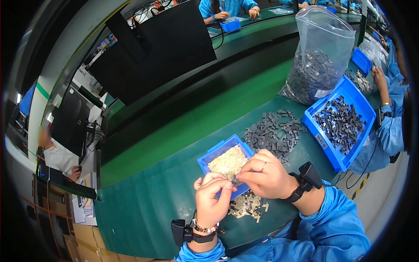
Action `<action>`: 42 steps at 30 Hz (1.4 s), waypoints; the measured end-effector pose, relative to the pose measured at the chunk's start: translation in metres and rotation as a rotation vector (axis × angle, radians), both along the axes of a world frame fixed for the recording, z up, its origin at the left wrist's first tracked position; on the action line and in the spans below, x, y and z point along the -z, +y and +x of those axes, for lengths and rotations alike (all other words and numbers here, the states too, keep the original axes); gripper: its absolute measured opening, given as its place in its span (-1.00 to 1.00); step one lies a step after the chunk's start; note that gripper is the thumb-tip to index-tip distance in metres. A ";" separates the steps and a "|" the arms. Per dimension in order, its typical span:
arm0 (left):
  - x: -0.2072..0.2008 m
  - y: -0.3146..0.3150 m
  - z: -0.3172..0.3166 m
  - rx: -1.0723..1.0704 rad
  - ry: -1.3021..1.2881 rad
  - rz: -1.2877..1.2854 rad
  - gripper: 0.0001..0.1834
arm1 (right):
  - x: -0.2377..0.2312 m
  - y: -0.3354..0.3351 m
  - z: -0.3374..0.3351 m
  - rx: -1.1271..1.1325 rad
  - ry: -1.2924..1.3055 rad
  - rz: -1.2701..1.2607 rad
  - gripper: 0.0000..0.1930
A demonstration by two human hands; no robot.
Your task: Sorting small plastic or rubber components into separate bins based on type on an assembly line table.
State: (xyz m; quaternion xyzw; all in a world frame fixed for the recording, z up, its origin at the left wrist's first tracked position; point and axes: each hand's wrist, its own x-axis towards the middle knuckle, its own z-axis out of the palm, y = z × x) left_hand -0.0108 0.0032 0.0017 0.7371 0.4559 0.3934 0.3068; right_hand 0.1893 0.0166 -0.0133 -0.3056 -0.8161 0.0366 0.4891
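Both my hands meet over the near edge of a small blue tray [203, 162] holding many pale, cream-coloured small pieces [230, 160]. My left hand [211, 200] pinches with thumb and fingertips at a tiny dark grey part [235, 180]. From the other side my right hand [269, 178], a ring on one finger, also closes its fingertips on that part; fingers hide most of it. Beside the right hand, towards the back, spreads a pile of black plastic pieces [275, 133]. Flat gold-coloured metal pieces [247, 206] lie loose just below the tray, between my wrists.
At the right stands a larger blue bin [335, 160] of black parts, with a clear zip bag [315, 72] of dark parts behind it. A co-worker's hand [380, 81] is at far right. A black monitor [157, 50] overhangs the green belt [174, 135].
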 end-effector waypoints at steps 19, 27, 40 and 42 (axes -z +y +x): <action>-0.003 0.000 0.011 -0.124 0.180 0.164 -0.82 | -0.002 0.002 0.004 -0.026 0.301 -0.450 -0.97; 0.004 0.004 0.009 -0.206 0.186 0.212 -0.91 | 0.005 0.030 0.094 0.712 0.032 -0.547 -0.67; 0.008 0.004 0.007 -0.196 0.159 0.219 -0.94 | 0.019 0.037 0.094 0.797 -0.150 -0.581 -0.55; 0.009 0.005 0.007 -0.194 0.156 0.227 -0.94 | 0.020 0.035 0.095 0.820 -0.181 -0.538 -0.50</action>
